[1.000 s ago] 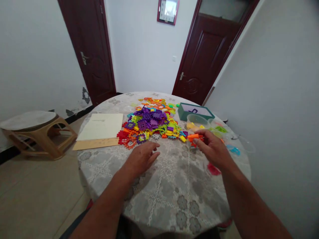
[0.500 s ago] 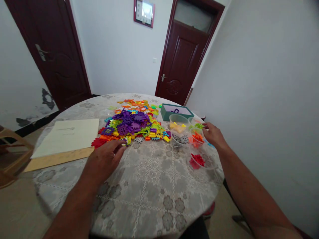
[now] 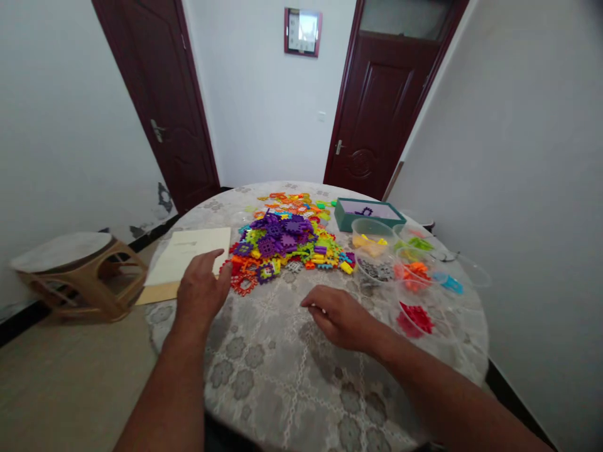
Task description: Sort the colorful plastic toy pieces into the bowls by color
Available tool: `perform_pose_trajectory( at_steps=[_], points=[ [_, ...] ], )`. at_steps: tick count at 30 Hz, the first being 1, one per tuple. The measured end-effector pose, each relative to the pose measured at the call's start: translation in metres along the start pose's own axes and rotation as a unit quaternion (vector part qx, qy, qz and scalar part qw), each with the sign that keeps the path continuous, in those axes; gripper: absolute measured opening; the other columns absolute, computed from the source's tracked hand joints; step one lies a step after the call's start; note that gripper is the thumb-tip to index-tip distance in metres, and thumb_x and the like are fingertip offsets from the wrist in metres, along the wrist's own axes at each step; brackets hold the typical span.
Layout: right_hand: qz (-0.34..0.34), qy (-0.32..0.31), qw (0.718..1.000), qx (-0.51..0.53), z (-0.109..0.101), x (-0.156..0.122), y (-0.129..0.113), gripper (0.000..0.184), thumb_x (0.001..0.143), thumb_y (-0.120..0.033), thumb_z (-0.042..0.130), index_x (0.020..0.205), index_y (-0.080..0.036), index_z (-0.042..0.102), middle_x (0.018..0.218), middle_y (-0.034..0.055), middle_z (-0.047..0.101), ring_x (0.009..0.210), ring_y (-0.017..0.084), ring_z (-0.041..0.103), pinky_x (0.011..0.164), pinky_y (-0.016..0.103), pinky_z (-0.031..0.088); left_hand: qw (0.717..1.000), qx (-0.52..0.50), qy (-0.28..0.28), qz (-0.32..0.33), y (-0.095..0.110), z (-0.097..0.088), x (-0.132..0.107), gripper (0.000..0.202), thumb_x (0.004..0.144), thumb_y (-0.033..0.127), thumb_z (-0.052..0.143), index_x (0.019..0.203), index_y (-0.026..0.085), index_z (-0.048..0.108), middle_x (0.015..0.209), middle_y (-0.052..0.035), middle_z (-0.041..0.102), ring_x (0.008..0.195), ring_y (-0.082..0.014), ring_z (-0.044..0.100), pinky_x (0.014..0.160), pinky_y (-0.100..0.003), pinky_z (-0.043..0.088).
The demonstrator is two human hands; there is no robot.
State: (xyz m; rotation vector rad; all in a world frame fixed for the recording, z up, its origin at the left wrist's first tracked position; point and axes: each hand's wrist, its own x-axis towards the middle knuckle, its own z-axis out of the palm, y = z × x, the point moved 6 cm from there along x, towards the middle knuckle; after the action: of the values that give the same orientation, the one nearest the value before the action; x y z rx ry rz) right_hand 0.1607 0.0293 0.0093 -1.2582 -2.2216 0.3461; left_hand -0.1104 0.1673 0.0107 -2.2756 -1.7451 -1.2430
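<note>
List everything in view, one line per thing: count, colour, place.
table: one, round, grey patterned cloth, centre.
plastic pieces: one heap, multicoloured, table middle.
bowls: about six, clear, right of heap, holding single-colour pieces.
box: one, teal, behind bowls.
booklet: one, cream, left of heap, on a tan board.
stool: one, brown, floor left.
doors: two, dark red, far walls.
frame: one, red-edged, between doors.
left hand: open, beside heap's left edge.
right hand: fingers curled, on cloth before heap.
</note>
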Motion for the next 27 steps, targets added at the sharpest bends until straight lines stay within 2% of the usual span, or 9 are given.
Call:
perform_pose_trajectory(
  at_steps=[2,4,7,10,15,18,23,27],
  points=[
    [-0.001,-0.014,1.0,-0.003,0.034,0.01,0.006,0.026,0.096,-0.015,0.052,0.114,-0.021,0.07,0.107,0.0095,0.074,0.098,0.022,0.069,0.087,0.035,0.054,1.0,0.007,-0.003,0.016,-0.005,0.004,-0.001,0.045,0.098,0.044,0.049,0.131,0.016,0.063,0.131,-0.0184,0.068,0.129,-0.0331,0.061,0.116,-0.05,0.047],
    [-0.002,-0.004,1.0,-0.006,0.059,0.013,0.014,0.025,0.094,-0.014,0.053,0.111,-0.019,0.07,0.105,0.01,0.074,0.097,0.023,0.068,0.087,0.036,0.054,0.999,0.008,-0.013,0.029,-0.008,0.007,-0.003,0.045,0.099,0.044,0.049,0.133,0.017,0.061,0.133,-0.0187,0.067,0.131,-0.0331,0.06,0.117,-0.051,0.046],
    [-0.017,0.027,0.999,0.024,0.077,0.009,0.021,0.024,0.091,-0.011,0.054,0.108,-0.019,0.07,0.103,0.0095,0.073,0.098,0.023,0.066,0.089,0.036,0.054,0.999,0.001,-0.022,0.044,-0.009,0.007,-0.006,0.045,0.1,0.044,0.05,0.135,0.018,0.06,0.135,-0.0184,0.066,0.132,-0.0324,0.059,0.118,-0.051,0.045],
    [-0.001,0.051,0.996,0.079,0.078,0.002,0.025,0.024,0.091,-0.009,0.053,0.105,-0.02,0.069,0.099,0.0081,0.072,0.095,0.022,0.067,0.089,0.035,0.054,0.998,-0.01,-0.034,0.042,-0.011,0.009,-0.007,0.044,0.102,0.043,0.047,0.136,0.016,0.059,0.137,-0.0186,0.065,0.134,-0.031,0.058,0.12,-0.052,0.044],
    [0.027,0.047,0.989,0.136,0.071,0.003,0.029,0.023,0.091,-0.008,0.053,0.1,-0.021,0.069,0.096,0.0067,0.072,0.091,0.022,0.07,0.084,0.036,0.054,0.997,0.008,-0.075,-0.013,-0.026,0.024,-0.001,0.042,0.103,0.035,0.041,0.134,0.015,0.061,0.137,-0.0178,0.066,0.135,-0.0282,0.06,0.118,-0.05,0.046],
    [0.027,0.046,0.986,0.159,0.07,0.004,0.031,0.022,0.091,-0.009,0.053,0.099,-0.021,0.069,0.094,0.0061,0.072,0.089,0.022,0.07,0.082,0.035,0.053,0.995,0.033,-0.096,-0.021,-0.028,0.038,0.008,0.042,0.103,0.032,0.041,0.135,0.014,0.062,0.137,-0.0178,0.068,0.133,-0.0266,0.062,0.117,-0.047,0.048],
    [0.024,0.046,0.986,0.16,0.075,0.003,0.034,0.022,0.093,-0.009,0.052,0.099,-0.021,0.069,0.096,0.0062,0.072,0.09,0.021,0.069,0.082,0.034,0.052,0.988,0.068,-0.137,-0.031,-0.023,0.066,0.035,0.046,0.107,0.037,0.042,0.141,0.012,0.059,0.144,-0.0196,0.066,0.138,-0.0276,0.059,0.119,-0.044,0.045],
    [0.02,0.049,0.986,0.161,0.078,0.003,0.035,0.024,0.091,-0.006,0.053,0.1,-0.02,0.069,0.096,0.0062,0.071,0.091,0.02,0.068,0.084,0.033,0.051,0.979,0.1,-0.172,-0.049,-0.023,0.087,0.048,0.048,0.108,0.044,0.041,0.145,0.017,0.058,0.141,-0.0166,0.068,0.132,-0.027,0.063,0.113,-0.04,0.047]
  ],
)
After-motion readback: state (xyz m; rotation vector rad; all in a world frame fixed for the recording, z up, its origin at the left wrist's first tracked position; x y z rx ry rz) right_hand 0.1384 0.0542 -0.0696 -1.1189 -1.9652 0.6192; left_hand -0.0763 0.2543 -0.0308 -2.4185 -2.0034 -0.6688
